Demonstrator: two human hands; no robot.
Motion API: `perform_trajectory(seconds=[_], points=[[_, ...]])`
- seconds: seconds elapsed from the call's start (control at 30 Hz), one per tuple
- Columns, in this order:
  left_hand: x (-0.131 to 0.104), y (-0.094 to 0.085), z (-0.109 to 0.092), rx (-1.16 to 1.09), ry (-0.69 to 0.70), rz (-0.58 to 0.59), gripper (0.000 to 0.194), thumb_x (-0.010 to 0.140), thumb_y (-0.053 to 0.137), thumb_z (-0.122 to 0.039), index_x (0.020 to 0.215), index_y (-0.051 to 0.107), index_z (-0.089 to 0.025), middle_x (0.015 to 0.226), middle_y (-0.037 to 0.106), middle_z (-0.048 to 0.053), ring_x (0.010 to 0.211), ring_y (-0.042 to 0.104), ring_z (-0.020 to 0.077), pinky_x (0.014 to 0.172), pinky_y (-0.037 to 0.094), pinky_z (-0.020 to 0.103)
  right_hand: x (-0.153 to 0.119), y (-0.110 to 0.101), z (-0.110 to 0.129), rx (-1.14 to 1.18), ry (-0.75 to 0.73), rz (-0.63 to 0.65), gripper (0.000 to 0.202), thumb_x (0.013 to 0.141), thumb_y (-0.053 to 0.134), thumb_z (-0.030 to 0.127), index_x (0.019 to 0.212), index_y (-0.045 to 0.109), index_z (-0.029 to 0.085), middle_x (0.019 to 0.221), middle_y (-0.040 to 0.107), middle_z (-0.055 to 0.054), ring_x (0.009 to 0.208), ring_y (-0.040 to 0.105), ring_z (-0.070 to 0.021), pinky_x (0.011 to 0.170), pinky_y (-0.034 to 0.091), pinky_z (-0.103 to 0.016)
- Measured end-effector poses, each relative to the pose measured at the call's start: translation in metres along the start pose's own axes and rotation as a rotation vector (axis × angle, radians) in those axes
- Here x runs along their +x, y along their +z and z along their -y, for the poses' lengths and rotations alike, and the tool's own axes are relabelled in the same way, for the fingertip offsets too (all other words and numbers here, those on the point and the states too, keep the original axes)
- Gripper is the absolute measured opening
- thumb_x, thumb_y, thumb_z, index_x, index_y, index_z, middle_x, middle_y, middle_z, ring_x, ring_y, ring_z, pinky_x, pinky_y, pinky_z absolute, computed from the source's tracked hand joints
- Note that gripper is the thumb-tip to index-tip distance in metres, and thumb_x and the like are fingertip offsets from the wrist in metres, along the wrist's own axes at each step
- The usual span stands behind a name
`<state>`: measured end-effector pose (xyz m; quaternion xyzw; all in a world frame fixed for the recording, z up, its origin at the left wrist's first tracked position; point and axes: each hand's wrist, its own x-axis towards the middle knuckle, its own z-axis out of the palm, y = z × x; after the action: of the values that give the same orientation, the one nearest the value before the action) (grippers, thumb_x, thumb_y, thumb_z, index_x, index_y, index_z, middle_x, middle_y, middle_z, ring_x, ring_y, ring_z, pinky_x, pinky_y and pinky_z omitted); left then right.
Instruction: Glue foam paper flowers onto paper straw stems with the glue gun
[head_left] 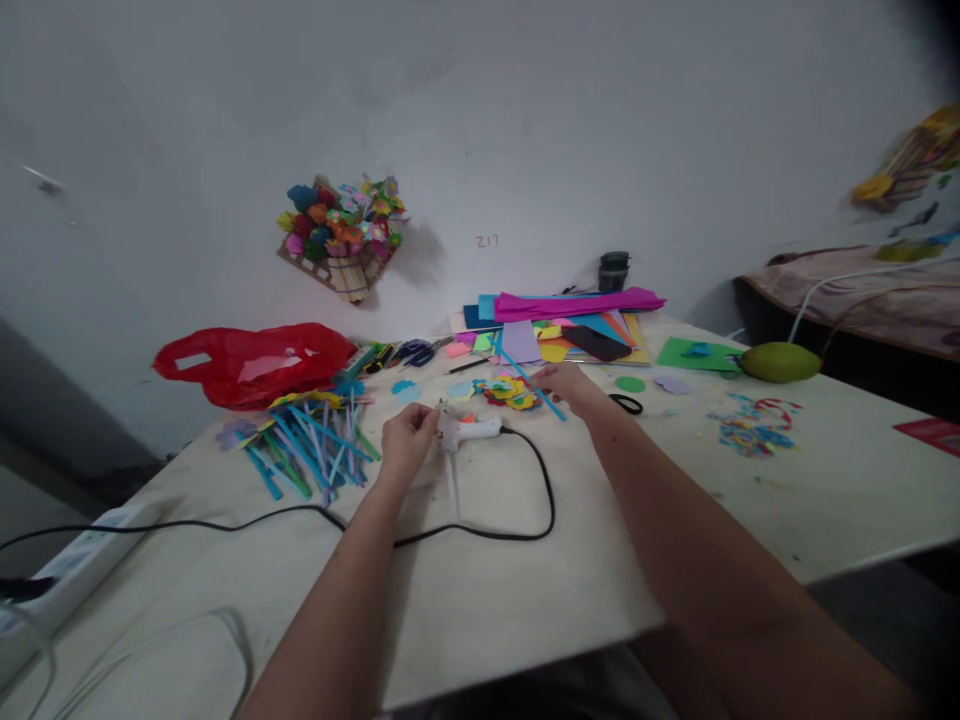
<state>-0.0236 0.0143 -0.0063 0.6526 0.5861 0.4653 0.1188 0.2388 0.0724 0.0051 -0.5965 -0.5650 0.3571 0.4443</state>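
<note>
A white glue gun (477, 429) lies on its side, its handle to the right and a clear glue stick (452, 485) sticking out toward me. My left hand (409, 438) is closed, thumb and fingertips pinched at the gun's nozzle end. Farther right, my right hand (564, 386) pinches a thin blue paper stick (553, 408) that slants across its fingertips. Just left of those fingers lies a pile of yellow, red and blue paper flowers (510, 393). Pale blue paper cutouts (406, 390) lie beyond my left hand.
Many coloured paper sticks (319, 450) and a red plastic bag (259, 365) are at left. Coloured sheets (577, 303) and a dark phone (598, 343) lie at the back. Black-handled scissors (625, 403), paper scraps (754, 432) and a green oval object (780, 362) sit right. A black cord (551, 500) loops in front.
</note>
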Motion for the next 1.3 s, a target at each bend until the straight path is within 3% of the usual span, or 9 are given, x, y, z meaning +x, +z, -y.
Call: perform_trajectory(seconds=[0.1,0.2,0.43,0.6,0.8,0.9,1.07,1.3], points=[[0.001,0.001,0.001,-0.132,-0.039,0.024,0.032,0.071,0.048,-0.047,0.061,0.055,-0.017,0.050,0.057,-0.001,0.045,0.049,0.0101,0.046,0.036,0.021,-0.003,0.005,0.005,0.340,0.020,0.161,0.002,0.063,0.062,0.014,0.064,0.062,0.013,0.057,0.062,-0.002,0.047,0.052,-0.0085,0.039,0.037,-0.017],[0.001,0.001,-0.001,-0.262,-0.084,0.059,0.035,0.070,0.050,-0.048,0.062,0.057,-0.015,0.049,0.057,0.000,0.041,0.045,0.0082,0.044,0.035,0.020,-0.009,0.010,0.012,0.497,0.039,0.272,0.003,0.063,0.063,0.012,0.065,0.062,0.012,0.061,0.064,-0.004,0.050,0.055,-0.0094,0.043,0.042,-0.018],[0.000,-0.004,-0.006,-0.563,-0.220,0.048,0.043,0.063,0.059,-0.048,0.082,0.064,-0.011,0.071,0.065,0.008,0.052,0.052,0.0099,0.041,0.033,0.018,-0.027,0.032,0.025,0.443,0.030,0.541,0.007,0.064,0.064,0.017,0.068,0.063,0.012,0.069,0.067,-0.006,0.052,0.059,-0.0096,0.044,0.044,-0.016],[-0.001,-0.005,-0.004,-0.707,-0.262,0.062,0.048,0.063,0.058,-0.051,0.091,0.063,-0.012,0.087,0.065,0.012,0.065,0.058,0.0133,0.047,0.037,0.019,-0.038,0.051,0.030,0.368,0.014,0.648,0.011,0.062,0.067,0.020,0.068,0.061,0.013,0.068,0.067,-0.005,0.050,0.060,-0.0117,0.044,0.045,-0.019],[0.003,-0.003,-0.001,-0.898,-0.323,-0.004,0.035,0.061,0.064,-0.044,0.077,0.060,-0.012,0.076,0.066,0.007,0.063,0.061,0.0137,0.045,0.037,0.018,-0.047,0.068,0.031,0.279,-0.026,0.698,0.010,0.063,0.064,0.021,0.068,0.061,0.013,0.066,0.067,-0.003,0.052,0.061,-0.0125,0.043,0.045,-0.019],[0.004,-0.005,-0.001,-1.014,-0.372,0.030,0.029,0.060,0.066,-0.037,0.074,0.058,-0.014,0.074,0.066,0.006,0.060,0.061,0.0126,0.044,0.037,0.018,-0.048,0.071,0.031,0.251,-0.063,0.736,0.012,0.063,0.065,0.023,0.071,0.062,0.013,0.068,0.066,-0.004,0.054,0.061,-0.0119,0.045,0.046,-0.018],[0.002,-0.008,-0.002,-1.080,-0.417,0.180,0.023,0.061,0.064,-0.031,0.074,0.058,-0.013,0.057,0.062,0.002,0.045,0.054,0.0095,0.040,0.036,0.018,-0.048,0.072,0.031,0.262,-0.109,0.743,0.023,0.070,0.060,0.035,0.069,0.061,0.011,0.068,0.066,-0.007,0.055,0.060,-0.0116,0.044,0.045,-0.019],[-0.006,-0.008,-0.012,-1.023,-0.394,0.477,0.016,0.064,0.061,-0.027,0.069,0.059,-0.012,0.050,0.059,0.002,0.040,0.051,0.0086,0.038,0.032,0.018,-0.050,0.072,0.039,0.358,-0.043,0.547,0.016,0.077,0.053,0.027,0.075,0.058,0.012,0.068,0.064,-0.005,0.049,0.058,-0.0104,0.039,0.042,-0.018]])
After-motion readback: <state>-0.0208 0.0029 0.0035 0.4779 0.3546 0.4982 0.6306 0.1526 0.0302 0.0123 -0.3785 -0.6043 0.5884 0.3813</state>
